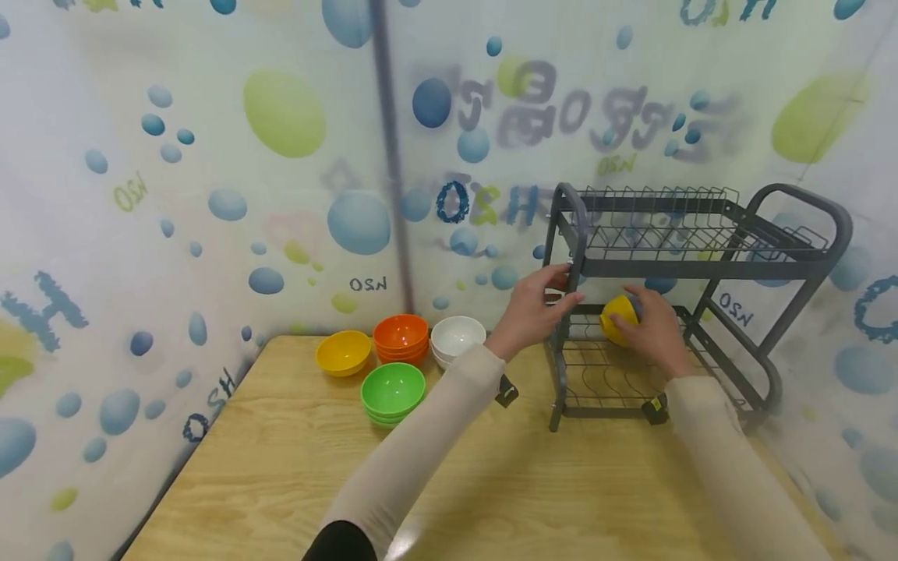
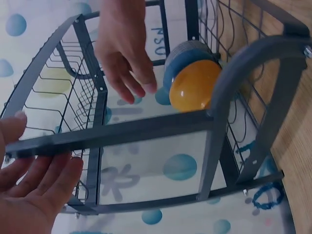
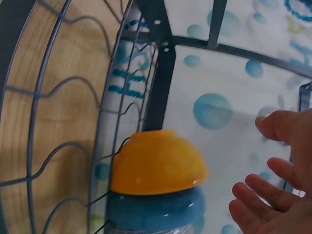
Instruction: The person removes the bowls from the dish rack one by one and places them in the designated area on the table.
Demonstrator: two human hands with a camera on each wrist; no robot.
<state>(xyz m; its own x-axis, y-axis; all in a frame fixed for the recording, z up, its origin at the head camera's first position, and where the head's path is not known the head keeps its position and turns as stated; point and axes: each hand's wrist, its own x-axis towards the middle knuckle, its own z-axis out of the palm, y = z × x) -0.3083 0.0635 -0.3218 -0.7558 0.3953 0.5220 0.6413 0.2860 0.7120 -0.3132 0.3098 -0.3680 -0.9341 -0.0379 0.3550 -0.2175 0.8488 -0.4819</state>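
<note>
A dark grey two-tier dish rack (image 1: 652, 269) stands at the right of the table. My left hand (image 1: 529, 312) holds its left side frame; in the left wrist view the thumb lies over the bar (image 2: 122, 132) and the fingers under it. On the lower tier a yellow bowl (image 3: 158, 163) stands on its side against a blue bowl (image 3: 156, 210), with the patterned side of another piece behind. My right hand (image 1: 659, 331) is beside these bowls inside the rack, its fingers loosely spread and apart from them in the right wrist view (image 3: 278, 180).
Left of the rack, a yellow bowl (image 1: 344, 354), stacked orange bowls (image 1: 401, 335), stacked green bowls (image 1: 393, 389) and white bowls (image 1: 457, 336) are on the wooden table (image 1: 281, 475). The left forearm partly covers the white ones. A patterned curtain (image 1: 295, 179) hangs behind.
</note>
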